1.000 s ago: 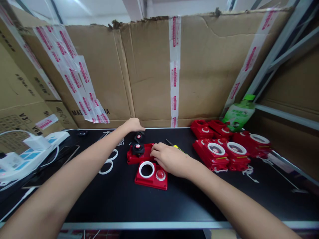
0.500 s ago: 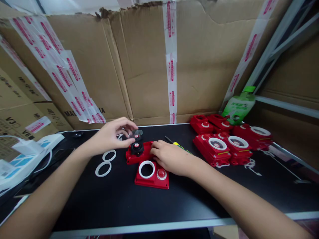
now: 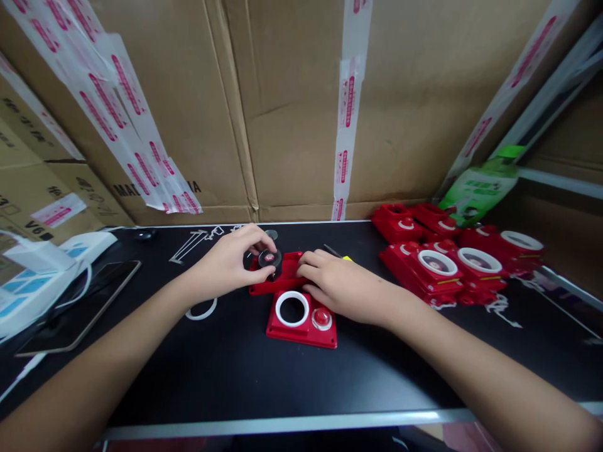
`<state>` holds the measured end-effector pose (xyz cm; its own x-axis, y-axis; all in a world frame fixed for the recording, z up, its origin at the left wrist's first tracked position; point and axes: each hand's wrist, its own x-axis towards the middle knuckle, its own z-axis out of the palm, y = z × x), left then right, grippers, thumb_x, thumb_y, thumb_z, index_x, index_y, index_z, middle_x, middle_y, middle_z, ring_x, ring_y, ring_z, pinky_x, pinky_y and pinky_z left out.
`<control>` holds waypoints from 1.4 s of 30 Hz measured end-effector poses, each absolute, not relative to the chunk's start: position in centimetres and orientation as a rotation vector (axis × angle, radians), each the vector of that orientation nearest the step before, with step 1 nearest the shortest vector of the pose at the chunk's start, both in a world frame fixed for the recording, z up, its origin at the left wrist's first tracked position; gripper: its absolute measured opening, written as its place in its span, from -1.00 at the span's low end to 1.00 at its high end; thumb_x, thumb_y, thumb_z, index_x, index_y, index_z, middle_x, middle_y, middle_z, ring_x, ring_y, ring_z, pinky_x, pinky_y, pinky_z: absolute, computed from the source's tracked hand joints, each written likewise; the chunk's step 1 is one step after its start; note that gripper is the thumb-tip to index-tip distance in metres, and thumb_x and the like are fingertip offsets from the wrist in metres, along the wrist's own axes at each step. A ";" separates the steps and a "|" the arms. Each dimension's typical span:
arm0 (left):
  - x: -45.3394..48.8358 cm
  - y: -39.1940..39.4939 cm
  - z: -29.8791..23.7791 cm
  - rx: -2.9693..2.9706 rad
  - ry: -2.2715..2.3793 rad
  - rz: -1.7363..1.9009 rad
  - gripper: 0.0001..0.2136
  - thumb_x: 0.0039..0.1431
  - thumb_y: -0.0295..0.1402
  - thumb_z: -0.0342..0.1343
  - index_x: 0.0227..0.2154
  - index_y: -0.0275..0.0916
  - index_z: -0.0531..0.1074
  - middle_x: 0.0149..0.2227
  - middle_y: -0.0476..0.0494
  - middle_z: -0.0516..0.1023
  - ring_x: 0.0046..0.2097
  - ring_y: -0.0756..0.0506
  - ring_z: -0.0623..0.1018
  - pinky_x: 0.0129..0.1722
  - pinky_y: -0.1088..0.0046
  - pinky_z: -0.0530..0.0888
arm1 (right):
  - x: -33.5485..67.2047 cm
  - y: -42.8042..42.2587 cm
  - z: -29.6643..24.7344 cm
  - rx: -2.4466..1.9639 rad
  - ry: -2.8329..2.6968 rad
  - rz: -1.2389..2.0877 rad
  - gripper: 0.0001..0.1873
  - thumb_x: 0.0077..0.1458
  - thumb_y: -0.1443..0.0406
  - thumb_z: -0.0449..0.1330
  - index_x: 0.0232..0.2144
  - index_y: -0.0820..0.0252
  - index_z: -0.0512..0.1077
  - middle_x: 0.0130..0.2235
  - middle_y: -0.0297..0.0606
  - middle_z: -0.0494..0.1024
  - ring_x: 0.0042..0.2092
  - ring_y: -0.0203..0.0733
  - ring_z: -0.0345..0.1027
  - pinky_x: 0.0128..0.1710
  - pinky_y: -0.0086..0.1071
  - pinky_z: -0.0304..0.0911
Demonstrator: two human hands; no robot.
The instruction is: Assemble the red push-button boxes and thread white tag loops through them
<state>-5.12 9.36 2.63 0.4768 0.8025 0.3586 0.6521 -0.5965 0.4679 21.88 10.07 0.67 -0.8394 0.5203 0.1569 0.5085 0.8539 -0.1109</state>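
My left hand point(image 3: 238, 258) has its thumb and fingers closed around a black round button part point(image 3: 269, 260) with a red-and-white centre. That part sits at the left end of an open red housing point(image 3: 288, 276). My right hand point(image 3: 332, 279) grips the right end of the housing, its fingers bent over the edge. In front lies a red cover point(image 3: 287, 331) with a white ring around its hole and a small red dome. A clear disc point(image 3: 272, 234) lies behind the housing. My left forearm partly hides a white ring point(image 3: 202, 310).
Several red assembled boxes point(image 3: 426, 270) stand at the right, near a green bottle point(image 3: 485, 185). A screwdriver point(image 3: 334, 251) lies behind my right hand. At the left are a phone point(image 3: 85, 307), a power strip point(image 3: 89, 248) and white cords point(image 3: 188, 245). Cardboard point(image 3: 292, 125) walls the back.
My left hand has come down from above the housing onto the black button part. My right hand stays on the housing. The camera view has tilted down and shifted slightly left.
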 end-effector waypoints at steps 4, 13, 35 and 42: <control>-5.1 9.5 2.4 2.509 1.251 0.839 -0.83 0.22 -0.26 0.29 -0.17 -0.14 0.53 -0.07 -0.12 0.57 -0.05 -0.17 0.60 0.03 0.20 0.57 | 21.8 10.1 0.7 -0.795 -2.846 0.109 -0.84 0.41 0.37 0.16 -0.06 0.27 0.52 0.04 0.02 0.53 0.04 0.07 0.44 0.16 0.04 0.38; -5.5 9.9 1.8 2.406 1.259 0.857 -0.82 0.22 -0.23 0.29 -0.17 -0.14 0.54 -0.04 -0.13 0.53 -0.12 -0.13 0.63 -0.04 0.23 0.63 | 21.9 10.2 0.5 -0.764 -2.846 0.110 -0.84 0.43 0.34 0.14 -0.06 0.20 0.52 0.00 -0.07 0.54 0.01 0.01 0.43 0.12 -0.04 0.39; -5.2 9.6 2.3 2.457 1.156 0.918 -0.78 0.18 -0.41 0.28 -0.10 -0.14 0.54 0.03 -0.15 0.50 -0.02 -0.14 0.62 0.07 0.19 0.60 | 22.0 10.4 0.5 -0.771 -2.836 0.128 -0.85 0.43 0.32 0.15 -0.07 0.20 0.52 0.01 -0.11 0.52 0.00 -0.01 0.41 0.11 -0.07 0.40; -5.3 9.6 1.9 2.445 1.156 0.933 -0.70 0.19 -0.37 0.33 -0.01 -0.12 0.51 0.08 -0.17 0.48 -0.01 -0.15 0.62 0.08 0.17 0.60 | 21.8 10.2 0.8 -0.798 -2.838 0.132 -0.87 0.41 0.34 0.17 -0.08 0.20 0.52 0.00 -0.09 0.53 0.00 0.00 0.40 0.04 -0.12 0.41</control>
